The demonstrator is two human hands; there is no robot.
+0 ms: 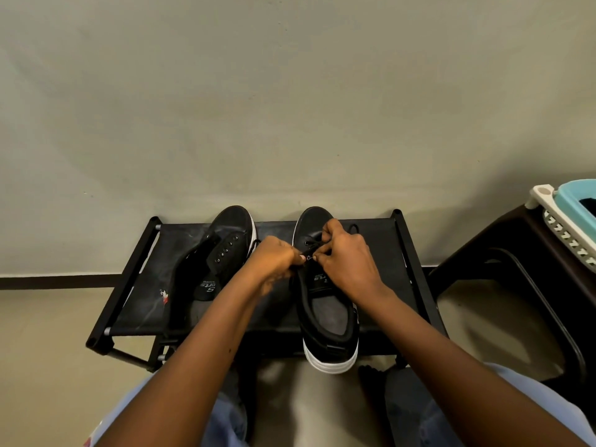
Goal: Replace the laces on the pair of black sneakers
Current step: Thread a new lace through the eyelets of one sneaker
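A low black rack (380, 250) with a fabric top and tubular frame stands on a pale beige floor (42, 350), its far edge against a plain greenish-grey wall (290, 108) with a dark baseboard (48, 280). Two black sneakers sit on the rack, toes toward the wall. The left sneaker (219, 253) has bare eyelets. The right sneaker (325, 317) overhangs the near edge at its white-soled heel. Over its eyelets, the left hand (274, 262) and right hand (345, 256) meet, fingers curled, each pinching the black lace (311, 241). At far right, a dark stool (516, 269) carries a white and teal basket (567, 214).
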